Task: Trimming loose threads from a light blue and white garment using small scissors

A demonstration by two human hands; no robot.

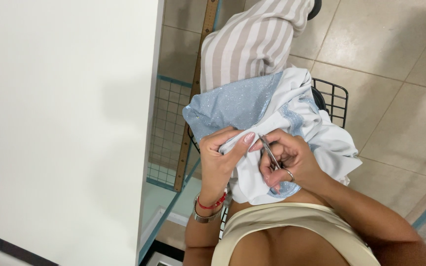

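— Nearest the lens, what shows first?

— Both forearms rising from a cream top. The left hand [219, 160] wears a red string bracelet [212, 203] and a metal bracelet [204, 216] at the wrist, one just below the other.

— Is that hand gripping anything?

— Yes. Its fingers and thumb are closed on a fold of the white fabric [292, 106], the thumb pressed flat along the edge and pointing toward the other hand.

— And the right hand [287, 160]?

— It is closed around a small metal tool [270, 153], thin and silver, scissor-like or tweezer-like; I cannot tell which. The tip of the tool sits just beside the left thumbnail, touching the fabric. A ring [290, 174] shows on one finger.

— Where does the cloth lie?

— Bunched on the lap, under and between both hands. Beyond the left hand's knuckles spreads a light-blue glittery fabric [237, 103], joined to the white piece. More blue peeks out below the right hand.

— Farther off?

— Past the cloth, a leg in beige-and-white striped trousers [252, 44]. Behind the right hand, partly covered by cloth, a black wire chair [335, 98]. Off to the left hand's outer side stands a white tabletop [60, 123], and between it and the hand a long wooden ruler [193, 98] leans near a wire grid [166, 133]. A tiled floor [395, 64] lies beyond everything.
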